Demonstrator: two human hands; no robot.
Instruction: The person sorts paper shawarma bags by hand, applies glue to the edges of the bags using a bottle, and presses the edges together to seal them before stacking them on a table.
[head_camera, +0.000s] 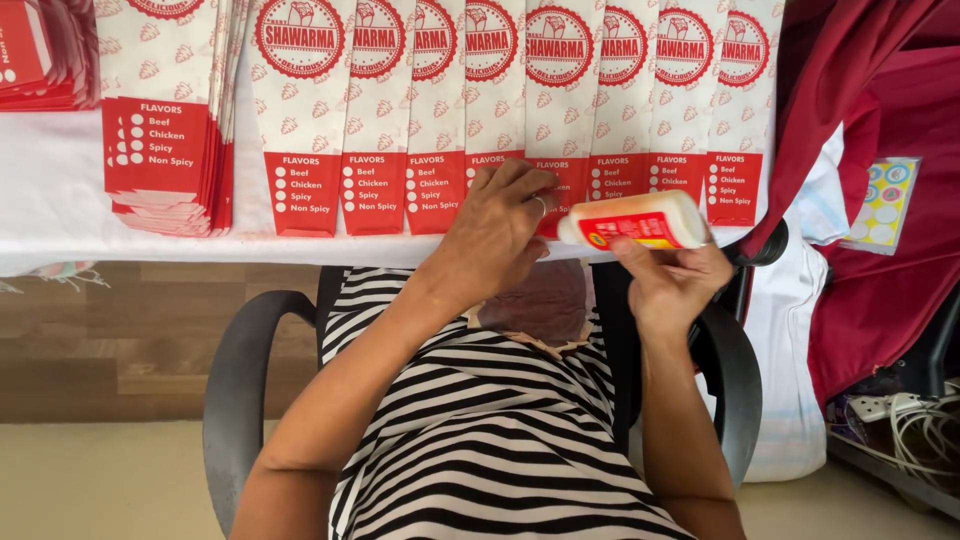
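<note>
Far left, on the white table: a stack of red-and-white paper bags, edges fanned. To its right, a row of the same paper sleeves laid overlapping along the table edge, red bottom flaps toward the person.

Left hand: palm down, fingers bent and spread, fingertips pressing on the red flap of one sleeve near the middle of the row. Holds nothing; a ring shows on one finger.

Right hand: fingers closed round a white glue bottle with a red and yellow label. Bottle lies almost level, just beside the left hand, over the table edge; whether its tip touches the flap cannot be told.

Below: striped dress, black chair arms. Far right: dark red cloth, a sheet of round stickers.
</note>
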